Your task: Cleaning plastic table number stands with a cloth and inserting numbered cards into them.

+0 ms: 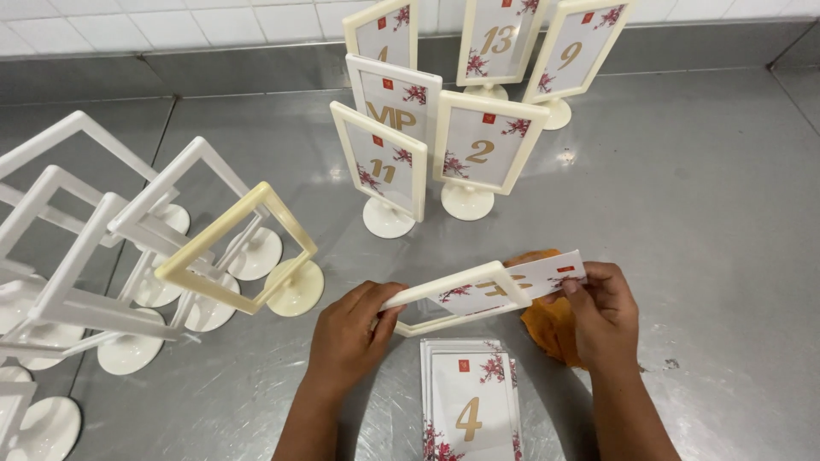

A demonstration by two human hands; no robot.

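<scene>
My left hand (348, 335) grips the end of a cream stand frame (453, 300) held flat over the steel counter. My right hand (602, 312) pinches a white card with red blossoms (534, 277) that sits partly inside the frame's slot, its right end sticking out. Below the frame, a stack of flowered cards (470, 401) lies on the counter between my forearms. An orange cloth (551, 329) lies under my right hand.
Several filled card stands (389, 162) stand upright at the back centre. Several empty white and cream frames on round bases (235, 248) crowd the left side. A tiled wall (171, 26) runs along the back of the steel counter (709, 213).
</scene>
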